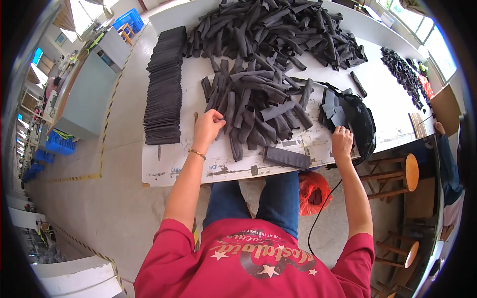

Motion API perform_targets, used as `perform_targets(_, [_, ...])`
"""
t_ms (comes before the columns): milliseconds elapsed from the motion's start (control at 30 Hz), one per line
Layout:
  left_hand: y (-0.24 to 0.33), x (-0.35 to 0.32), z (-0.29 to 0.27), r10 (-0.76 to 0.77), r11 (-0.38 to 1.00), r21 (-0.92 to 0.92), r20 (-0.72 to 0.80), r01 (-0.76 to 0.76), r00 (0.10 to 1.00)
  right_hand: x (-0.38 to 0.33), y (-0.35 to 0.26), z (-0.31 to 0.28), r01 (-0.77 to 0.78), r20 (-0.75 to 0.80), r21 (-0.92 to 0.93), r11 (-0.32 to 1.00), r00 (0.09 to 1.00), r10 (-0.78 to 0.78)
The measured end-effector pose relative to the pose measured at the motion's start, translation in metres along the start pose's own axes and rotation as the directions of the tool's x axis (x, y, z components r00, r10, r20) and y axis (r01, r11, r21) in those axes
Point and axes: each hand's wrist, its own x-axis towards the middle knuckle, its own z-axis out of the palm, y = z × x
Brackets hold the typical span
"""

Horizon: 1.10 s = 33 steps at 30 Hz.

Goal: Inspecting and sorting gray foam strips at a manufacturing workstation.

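My left hand (pixel 207 130) is at the left edge of a loose heap of dark grey fabric tubes (pixel 246 107), its fingertips pinched beside one tube. Whether anything is between them is hidden. Over a black mesh-sided basket (pixel 366 124) on the right, my right hand (pixel 342 143) has its fingers drawn together at the lower edge of small dark flat pieces (pixel 335 115). One folded dark fabric tube (pixel 286 158) lies alone by the table's front edge, between my hands.
A long, neat stack of dark fabric pieces (pixel 165 89) runs along the table's left side. A larger heap of tubes (pixel 278 25) covers the back. A red plastic bag (pixel 313 191) is below the front edge, near a dark cord (pixel 318 216). Wooden stools (pixel 410 172) stand at right.
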Motion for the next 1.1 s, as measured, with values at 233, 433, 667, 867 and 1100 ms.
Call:
perform_targets(233, [-0.026,-0.015,-0.004,0.0,0.993,-0.117,-0.047,-0.006,0.999,0.0,-0.006,-0.013,0.017,-0.137,0.009,1.0,0.99,-0.016])
perform_targets(433, [-0.017,-0.049,-0.001,-0.285,0.752,-0.619,0.004,0.226,0.959,-0.006,-0.004,-0.021,-0.023,-0.231,0.146,0.989,0.971,0.057])
perform_targets(667, [-0.005,-0.077,0.001,-0.242,0.14,-0.969,0.167,0.204,0.956,0.011,0.0,-0.035,-0.015,-0.477,0.457,0.889,0.84,0.259])
perform_targets(867, [0.025,-0.09,-0.003,-0.245,-0.041,-0.976,0.216,0.212,0.945,0.017,-0.001,-0.034,-0.134,-0.302,0.784,0.607,0.771,0.56])
perform_targets(1100, [0.056,-0.096,0.012,-0.084,-0.016,-0.964,0.266,0.266,0.96,0.017,0.012,-0.041,-0.242,-0.068,0.908,0.342,0.721,0.69])
